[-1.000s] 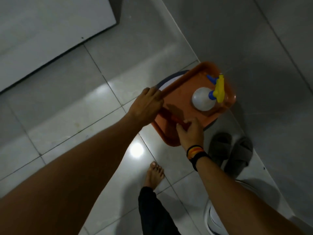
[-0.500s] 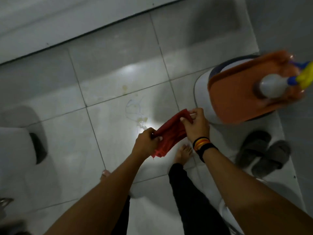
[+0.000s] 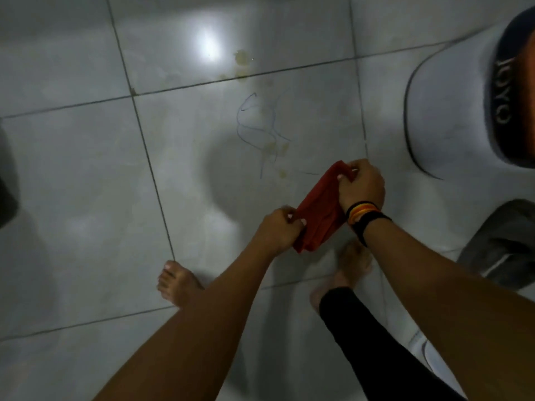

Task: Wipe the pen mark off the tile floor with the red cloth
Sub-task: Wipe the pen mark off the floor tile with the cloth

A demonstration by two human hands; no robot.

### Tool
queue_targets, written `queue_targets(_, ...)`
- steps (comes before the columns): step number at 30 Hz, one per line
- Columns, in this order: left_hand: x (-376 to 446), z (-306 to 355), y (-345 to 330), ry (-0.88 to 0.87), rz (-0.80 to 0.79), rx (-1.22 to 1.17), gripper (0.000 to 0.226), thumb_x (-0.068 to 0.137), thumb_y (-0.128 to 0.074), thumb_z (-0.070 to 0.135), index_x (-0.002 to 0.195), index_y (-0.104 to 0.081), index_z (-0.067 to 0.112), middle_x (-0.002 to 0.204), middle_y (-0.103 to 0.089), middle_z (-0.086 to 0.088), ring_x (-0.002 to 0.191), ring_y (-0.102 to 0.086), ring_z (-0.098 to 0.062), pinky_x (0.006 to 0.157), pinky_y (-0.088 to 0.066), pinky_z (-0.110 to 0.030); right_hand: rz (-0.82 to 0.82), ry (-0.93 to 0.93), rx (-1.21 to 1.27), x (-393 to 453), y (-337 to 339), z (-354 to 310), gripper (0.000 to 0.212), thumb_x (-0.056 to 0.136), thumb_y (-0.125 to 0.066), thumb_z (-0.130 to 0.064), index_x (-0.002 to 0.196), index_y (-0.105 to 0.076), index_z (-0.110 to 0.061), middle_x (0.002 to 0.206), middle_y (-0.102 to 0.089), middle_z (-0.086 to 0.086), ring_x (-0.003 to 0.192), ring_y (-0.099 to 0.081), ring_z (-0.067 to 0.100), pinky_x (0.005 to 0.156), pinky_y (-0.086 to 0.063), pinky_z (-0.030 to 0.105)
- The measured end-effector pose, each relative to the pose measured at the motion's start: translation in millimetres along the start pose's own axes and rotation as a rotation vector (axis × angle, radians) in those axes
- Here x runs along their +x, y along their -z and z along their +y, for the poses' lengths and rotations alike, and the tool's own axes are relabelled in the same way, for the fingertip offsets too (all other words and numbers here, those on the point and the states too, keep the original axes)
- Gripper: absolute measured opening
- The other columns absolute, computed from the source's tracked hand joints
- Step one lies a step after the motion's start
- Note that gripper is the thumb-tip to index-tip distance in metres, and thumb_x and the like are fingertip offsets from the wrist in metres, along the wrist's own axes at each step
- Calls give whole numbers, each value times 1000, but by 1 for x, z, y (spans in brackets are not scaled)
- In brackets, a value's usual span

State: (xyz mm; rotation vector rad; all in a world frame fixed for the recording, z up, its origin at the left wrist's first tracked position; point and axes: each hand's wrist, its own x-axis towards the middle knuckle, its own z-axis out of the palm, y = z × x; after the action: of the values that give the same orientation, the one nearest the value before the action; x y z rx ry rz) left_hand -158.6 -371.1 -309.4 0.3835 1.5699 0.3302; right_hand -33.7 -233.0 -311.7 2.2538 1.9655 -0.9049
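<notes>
Flanking the pen mark (image 3: 260,131): white stool (image 3: 445,111), grey slippers (image 3: 503,250).

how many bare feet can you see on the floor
2. The left foot stands on the tile at a grout line, left of the left forearm. The right foot is below the red cloth, partly covered by the right wrist and the black trouser leg.

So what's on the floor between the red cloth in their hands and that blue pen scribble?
Only bare grey tile with a few small yellowish spots, seen in the head view. The red cloth is above the floor, beside the pen scribble.
</notes>
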Motion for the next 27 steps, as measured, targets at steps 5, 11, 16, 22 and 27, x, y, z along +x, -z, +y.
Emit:
queue_targets(5,77,-65,57,-244,487,544,90,103,-53,47,167,-6,6,175,2,-24,162,2,-41,131,-3,-52,-144,-81,-104,10,-99,16,75,99,-53,-41,158,-17,-11,167,2,16,153,-3,37,122,-16,52)
queue_targets(11,148,-107,150,-202,564,617,149,66,-55,91,164,16,4,169,25,-29,156,25,-50,119,19,-66,60,-117,-264,37,-182,34,77,103,-28,-57,159,4,-15,166,12,18,153,10,37,120,-7,65)
queue_targets(16,166,-124,166,-323,560,703,152,61,-44,104,163,23,13,168,31,-23,153,28,-52,106,43,-48,123,414,-401,51,-238,-28,66,104,-22,-51,160,-11,-18,167,-6,17,154,-4,38,119,-11,64)
queue_targets(22,150,-106,178,-280,468,609,137,67,-23,104,163,25,19,169,36,-14,154,35,-41,117,20,-74,-210,757,-448,-19,-216,45,64,104,-31,-45,159,-2,-31,169,5,6,155,5,28,119,-13,64)
queue_targets(27,178,-64,195,-240,517,549,160,49,-30,111,162,25,13,167,33,-25,153,31,-52,112,20,-77,-7,219,-400,56,-181,35,64,106,-25,-44,160,3,-24,168,6,13,154,6,32,119,-9,66)
